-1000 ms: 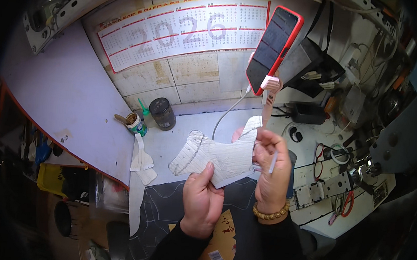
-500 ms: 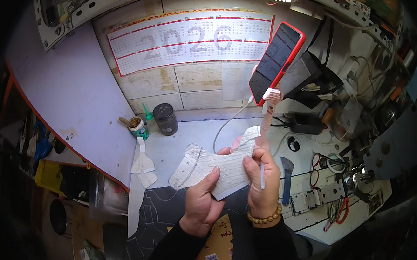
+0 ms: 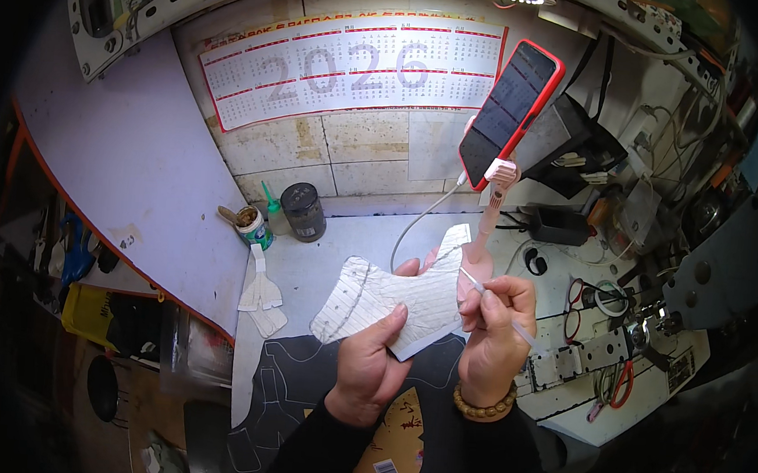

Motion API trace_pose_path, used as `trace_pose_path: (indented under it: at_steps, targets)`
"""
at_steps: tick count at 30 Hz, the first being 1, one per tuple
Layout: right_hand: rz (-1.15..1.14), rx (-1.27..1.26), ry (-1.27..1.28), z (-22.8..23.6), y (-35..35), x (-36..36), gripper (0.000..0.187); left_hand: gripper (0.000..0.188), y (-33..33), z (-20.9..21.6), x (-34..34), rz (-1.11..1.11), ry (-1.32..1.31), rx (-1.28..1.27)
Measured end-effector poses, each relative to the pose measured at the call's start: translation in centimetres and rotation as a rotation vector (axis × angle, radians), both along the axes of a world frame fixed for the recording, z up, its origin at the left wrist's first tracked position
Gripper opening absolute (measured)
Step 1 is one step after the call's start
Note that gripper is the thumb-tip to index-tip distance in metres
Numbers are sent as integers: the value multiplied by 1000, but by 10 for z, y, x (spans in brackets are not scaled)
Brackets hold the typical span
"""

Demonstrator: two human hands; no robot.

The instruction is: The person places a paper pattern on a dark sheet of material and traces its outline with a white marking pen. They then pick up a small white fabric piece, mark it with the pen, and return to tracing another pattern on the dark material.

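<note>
My left hand point(image 3: 369, 354) grips the lower edge of a pale, boot-shaped pattern piece point(image 3: 387, 303), its thumb on the front and fingers behind. The piece is covered in creased strips and has a dark line across its left part. In my right hand point(image 3: 497, 337) a slim pale pen point(image 3: 525, 336) is pinched between thumb and fingers. Its tip points at the right edge of the piece; whether it touches, I cannot tell. Underneath lies a black sheet point(image 3: 299, 372) with outlines drawn on it, and a gold card piece point(image 3: 395, 440) rests on that.
A phone in a red case point(image 3: 515, 114) stands on a pink holder point(image 3: 490, 214) behind my hands. At the left are small white pattern pieces point(image 3: 261, 294), an open jar point(image 3: 252, 226) and a dark canister point(image 3: 302, 212). Red-handled scissors point(image 3: 623, 384) lie at the right.
My right hand has let go of the pattern piece and moved right. The pen has turned from hanging below the fingers to pointing at the piece's edge. My left hand keeps its grip.
</note>
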State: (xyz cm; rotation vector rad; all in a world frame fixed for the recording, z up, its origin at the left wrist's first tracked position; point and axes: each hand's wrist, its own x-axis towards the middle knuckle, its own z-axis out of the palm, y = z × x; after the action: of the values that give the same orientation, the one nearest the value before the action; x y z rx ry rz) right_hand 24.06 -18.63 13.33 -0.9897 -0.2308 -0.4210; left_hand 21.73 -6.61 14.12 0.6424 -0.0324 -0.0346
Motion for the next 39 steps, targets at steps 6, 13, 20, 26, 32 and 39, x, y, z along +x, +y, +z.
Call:
trace_pose_path:
  at_steps: [6,13,20,26,32,39]
  targets:
    - [-27,-180,2,3,3,-5,15,53,0,0,0,0,-27,-13]
    - [15,-168,-37,6,0,-3,22,49,1,2,-2,-22,-39,-15]
    - [-33,-210,47,9,2,-3,25,45,2,-2,-2,-21,-39,-95]
    - [-23,-172,85,6,1,-4,24,44,2,-5,-1,-7,-43,-106]
    - [-9,-161,48,3,0,-2,18,44,4,-5,-2,-10,-48,-42]
    - [-25,-165,71,1,0,-2,20,43,5,-5,-2,5,-38,-39]
